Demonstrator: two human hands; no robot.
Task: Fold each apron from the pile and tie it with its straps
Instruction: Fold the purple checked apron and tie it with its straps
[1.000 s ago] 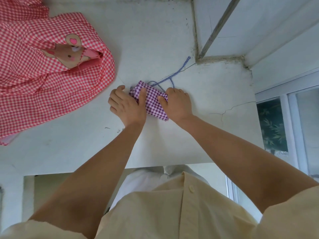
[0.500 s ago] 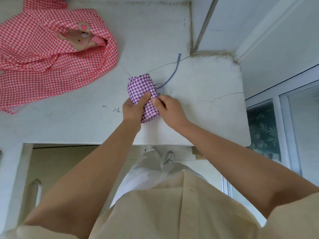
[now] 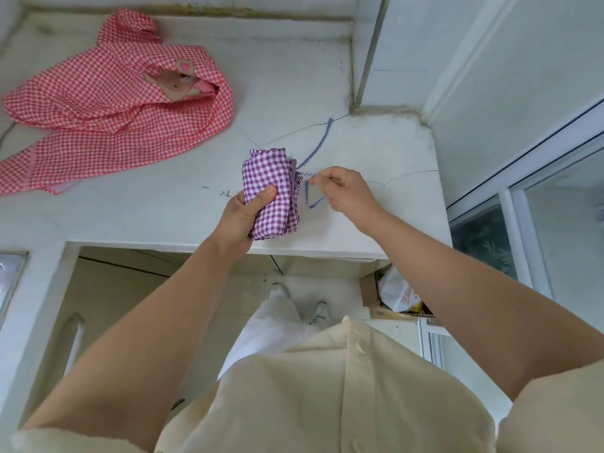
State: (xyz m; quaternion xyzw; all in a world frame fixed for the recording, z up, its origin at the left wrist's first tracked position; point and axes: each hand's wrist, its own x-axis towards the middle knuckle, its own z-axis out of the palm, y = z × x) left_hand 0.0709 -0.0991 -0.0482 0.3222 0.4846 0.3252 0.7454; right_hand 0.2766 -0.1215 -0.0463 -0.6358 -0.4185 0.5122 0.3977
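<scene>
A purple-and-white checked apron (image 3: 273, 188) is folded into a small thick bundle near the front edge of the white counter (image 3: 163, 207). My left hand (image 3: 243, 217) grips its lower left part, thumb on top. A thin blue-striped strap (image 3: 318, 148) runs from the bundle's right side toward the back of the counter. My right hand (image 3: 346, 191) pinches a loop of that strap just right of the bundle. A red-and-white checked apron (image 3: 98, 116) with a bear patch lies crumpled at the far left.
The counter ends close below my hands, with the floor and my shoes (image 3: 300, 302) beneath. A wall corner and post (image 3: 369, 60) rise at the back right. A window frame (image 3: 523, 191) stands to the right, and a cardboard box (image 3: 392, 299) sits on the floor.
The bundle has been turned upright and lifted at its near end by my left hand. My right hand left the cloth, moved right and took hold of the strap.
</scene>
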